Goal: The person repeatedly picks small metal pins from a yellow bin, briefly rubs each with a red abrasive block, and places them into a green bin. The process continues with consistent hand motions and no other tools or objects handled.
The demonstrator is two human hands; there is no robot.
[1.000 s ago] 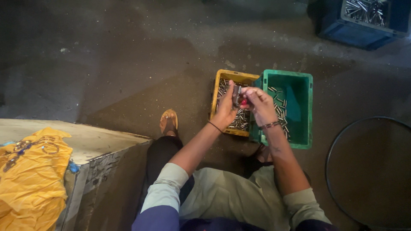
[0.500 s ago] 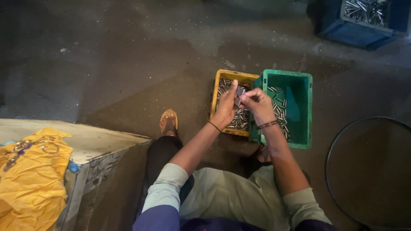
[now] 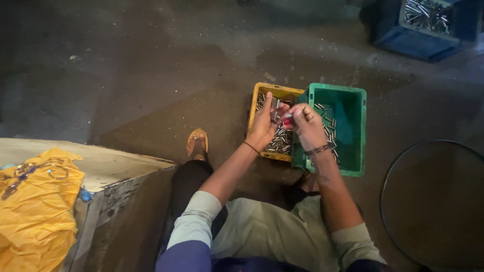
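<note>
Nearest the camera, a small metal pin point(image 3: 276, 112) is pinched in the curled fingers of the left hand point(image 3: 263, 123), while the right hand point(image 3: 305, 125) is closed around a small red object point(image 3: 287, 121) touching it. Both are held above the seam between the yellow plastic crate point(image 3: 262, 90) of metal pins and the green plastic crate point(image 3: 353, 131). A loosened pinch could let the pin fall into the wrong crate or onto the dark concrete floor point(image 3: 151, 75). Farther off stands a blue plastic crate point(image 3: 403, 45).
</note>
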